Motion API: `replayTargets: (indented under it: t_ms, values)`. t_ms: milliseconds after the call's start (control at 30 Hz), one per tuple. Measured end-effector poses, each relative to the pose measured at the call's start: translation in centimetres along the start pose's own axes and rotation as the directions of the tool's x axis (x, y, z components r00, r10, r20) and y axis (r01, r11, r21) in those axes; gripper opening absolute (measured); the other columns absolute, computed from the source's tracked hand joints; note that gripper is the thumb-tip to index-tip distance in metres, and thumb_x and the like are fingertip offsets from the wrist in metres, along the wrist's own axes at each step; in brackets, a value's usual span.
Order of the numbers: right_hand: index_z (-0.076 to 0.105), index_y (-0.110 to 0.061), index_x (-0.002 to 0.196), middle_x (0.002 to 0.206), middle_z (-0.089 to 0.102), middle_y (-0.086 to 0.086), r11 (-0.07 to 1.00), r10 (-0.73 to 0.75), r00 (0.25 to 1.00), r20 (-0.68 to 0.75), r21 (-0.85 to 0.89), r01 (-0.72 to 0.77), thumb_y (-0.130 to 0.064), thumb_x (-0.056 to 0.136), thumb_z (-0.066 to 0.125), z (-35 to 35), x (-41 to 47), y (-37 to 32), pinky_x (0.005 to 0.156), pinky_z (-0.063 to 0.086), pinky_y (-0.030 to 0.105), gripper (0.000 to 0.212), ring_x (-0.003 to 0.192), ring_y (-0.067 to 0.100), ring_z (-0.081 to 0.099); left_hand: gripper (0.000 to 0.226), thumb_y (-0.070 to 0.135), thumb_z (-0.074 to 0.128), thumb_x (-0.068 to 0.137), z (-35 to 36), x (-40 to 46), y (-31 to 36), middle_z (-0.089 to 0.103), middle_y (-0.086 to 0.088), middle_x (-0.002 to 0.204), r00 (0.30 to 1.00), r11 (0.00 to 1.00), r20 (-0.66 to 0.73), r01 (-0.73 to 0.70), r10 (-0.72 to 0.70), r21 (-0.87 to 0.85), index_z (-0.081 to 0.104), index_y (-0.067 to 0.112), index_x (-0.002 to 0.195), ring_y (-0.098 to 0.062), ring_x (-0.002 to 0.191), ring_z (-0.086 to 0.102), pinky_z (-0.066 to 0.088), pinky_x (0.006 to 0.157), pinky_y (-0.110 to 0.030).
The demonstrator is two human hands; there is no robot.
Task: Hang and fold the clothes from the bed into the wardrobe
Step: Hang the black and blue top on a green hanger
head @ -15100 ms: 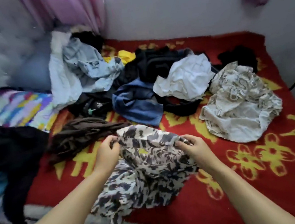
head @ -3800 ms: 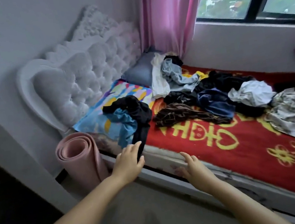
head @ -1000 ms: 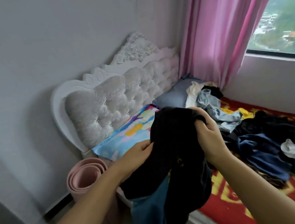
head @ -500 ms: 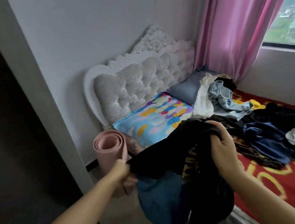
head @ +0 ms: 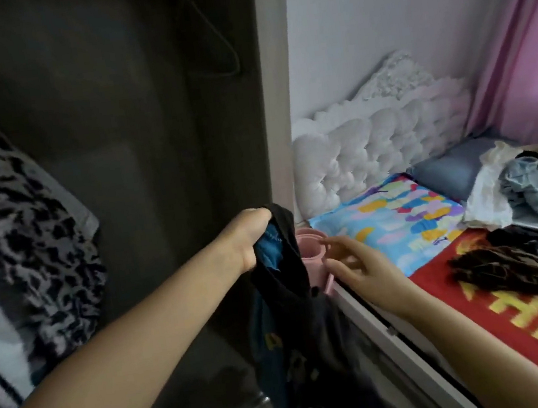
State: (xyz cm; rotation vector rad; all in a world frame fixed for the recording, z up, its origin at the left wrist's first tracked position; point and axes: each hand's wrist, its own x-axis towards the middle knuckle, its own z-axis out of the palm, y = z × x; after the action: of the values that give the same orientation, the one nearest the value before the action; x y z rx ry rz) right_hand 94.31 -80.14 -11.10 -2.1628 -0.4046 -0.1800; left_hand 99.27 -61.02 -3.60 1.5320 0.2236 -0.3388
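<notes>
My left hand [head: 250, 237] grips the top of a black and blue garment [head: 287, 322], which hangs down in front of the dark open wardrobe [head: 136, 153]. My right hand [head: 352, 263] is free beside it, fingers spread and holding nothing. An empty wire hanger [head: 215, 42] hangs high inside the wardrobe. The camouflage-print garment [head: 17, 221] hangs at the wardrobe's left. On the red bed cover [head: 534, 329] lie a brown garment [head: 515, 269], a light blue one [head: 533, 197] and a white one [head: 484, 197].
A pink rolled mat [head: 315, 259] stands between wardrobe and bed, partly behind the held garment. A white tufted headboard [head: 373, 144], a colourful pillow [head: 390, 218] and a grey pillow [head: 453, 171] sit at the bed's head. Pink curtain [head: 524, 64] hangs right.
The view has swung left to the open wardrobe. My right hand has let go of the black and blue garment, which now hangs from my left hand alone.
</notes>
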Motion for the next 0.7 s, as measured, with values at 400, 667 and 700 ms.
replayTargets:
  t_ms: [400, 667, 700]
  values:
    - [0.055, -0.014, 0.076, 0.058, 0.064, -0.003, 0.762, 0.503, 0.788, 0.356, -0.613, -0.209, -0.01, 0.089, 0.053, 13.5, 13.6, -6.2, 0.048, 0.047, 0.016, 0.014, 0.06, 0.01, 0.067, 0.033, 0.007, 0.039, 0.096, -19.2, 0.5, 7.1, 0.055, -0.005, 0.054, 0.935, 0.974, -0.316, -0.202, 0.16, -0.103, 0.052, 0.009, 0.066, -0.017, 0.046, 0.054, 0.043, 0.039, -0.019]
    - [0.066, -0.003, 0.11, 0.106, 0.069, 0.014, 0.691, 0.032, 0.986, 0.163, -0.717, 0.096, -0.012, 0.094, 0.05, 7.8, 29.1, -20.9, 0.075, 0.052, 0.028, 0.025, 0.096, 0.027, 0.067, 0.025, 0.001, 0.042, 0.096, -25.7, 3.7, 14.1, 0.055, -0.011, 0.074, 0.903, 0.949, -0.331, -0.311, 0.275, -0.059, 0.053, 0.006, 0.073, -0.019, 0.055, 0.058, 0.048, 0.038, -0.022]
    - [0.064, -0.003, 0.112, 0.116, 0.064, 0.017, 0.668, -0.105, 0.994, 0.035, -0.738, 0.096, -0.013, 0.095, 0.048, 6.8, 31.5, -22.2, 0.08, 0.049, 0.031, 0.026, 0.105, 0.031, 0.062, 0.025, 0.0, 0.042, 0.096, -26.0, 4.2, 14.5, 0.055, -0.011, 0.075, 0.907, 0.948, -0.303, -0.317, 0.291, -0.037, 0.053, 0.006, 0.074, -0.019, 0.057, 0.058, 0.047, 0.038, -0.021]
